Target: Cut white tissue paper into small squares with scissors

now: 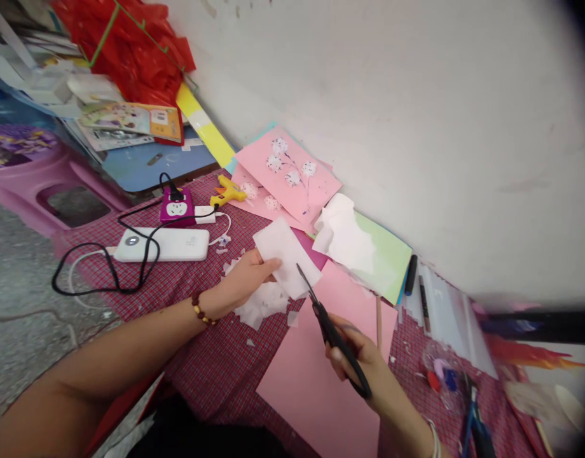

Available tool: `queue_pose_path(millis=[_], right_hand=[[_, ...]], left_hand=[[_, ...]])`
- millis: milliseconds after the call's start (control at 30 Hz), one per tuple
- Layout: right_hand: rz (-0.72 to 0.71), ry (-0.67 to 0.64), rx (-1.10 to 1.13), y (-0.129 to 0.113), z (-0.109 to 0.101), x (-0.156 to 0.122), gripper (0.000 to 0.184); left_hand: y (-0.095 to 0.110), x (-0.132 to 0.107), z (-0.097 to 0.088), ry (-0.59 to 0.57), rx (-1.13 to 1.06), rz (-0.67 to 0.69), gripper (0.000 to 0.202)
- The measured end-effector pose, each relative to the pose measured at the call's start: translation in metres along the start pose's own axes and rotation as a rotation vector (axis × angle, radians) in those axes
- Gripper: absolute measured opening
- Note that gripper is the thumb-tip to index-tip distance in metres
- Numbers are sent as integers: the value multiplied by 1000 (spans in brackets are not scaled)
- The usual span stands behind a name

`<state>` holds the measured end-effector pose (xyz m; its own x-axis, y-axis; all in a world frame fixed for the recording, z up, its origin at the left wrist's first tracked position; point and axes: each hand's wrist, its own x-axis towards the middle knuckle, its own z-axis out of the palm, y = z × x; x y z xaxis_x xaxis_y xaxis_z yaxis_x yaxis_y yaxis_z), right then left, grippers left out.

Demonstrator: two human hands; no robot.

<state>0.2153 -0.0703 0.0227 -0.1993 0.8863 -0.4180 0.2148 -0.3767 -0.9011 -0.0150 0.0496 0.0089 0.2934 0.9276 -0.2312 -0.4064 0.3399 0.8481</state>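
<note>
Pinched between the thumb and fingers of my left hand (249, 277) is a white sheet of thin paper (285, 245), roughly rectangular. My right hand (357, 346) grips black-handled scissors (328, 324), their blades pointing up and left at the lower right part of that sheet. Whether the blades have paper between them I cannot tell. Below the sheet lie white paper scraps (261, 305) on the checked tablecloth (211, 356). Under the scissors is a large pink sheet (316, 381).
Pink cards with white dotted flowers (316, 191) lie by the wall, beside crumpled white paper (344, 232) on green paper (383, 254). To the left are a yellow glue gun (228, 191), a purple socket block (177, 213), a white power bank (178, 245) and looping black cable. Markers (411, 275) lie right.
</note>
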Motion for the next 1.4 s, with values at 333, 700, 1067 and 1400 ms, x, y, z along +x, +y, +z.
queue_pose_path(millis=[333,700,1067,1400], right_hand=[[-113,-119,-20,-7,-4,-2,70],[-150,-184,127,-6,8,10,69],[-143,-111,70,-1,11,14,70],[-76,-2,50,5,15,13,64]], left_hand=[[0,-2,0,-53,25,-45,17],[-6,-7,1,-80,-43,-116,26],[-7,-8,4,-56,-98,-151,27],[-4,-6,3,-22,-165,-171,33]])
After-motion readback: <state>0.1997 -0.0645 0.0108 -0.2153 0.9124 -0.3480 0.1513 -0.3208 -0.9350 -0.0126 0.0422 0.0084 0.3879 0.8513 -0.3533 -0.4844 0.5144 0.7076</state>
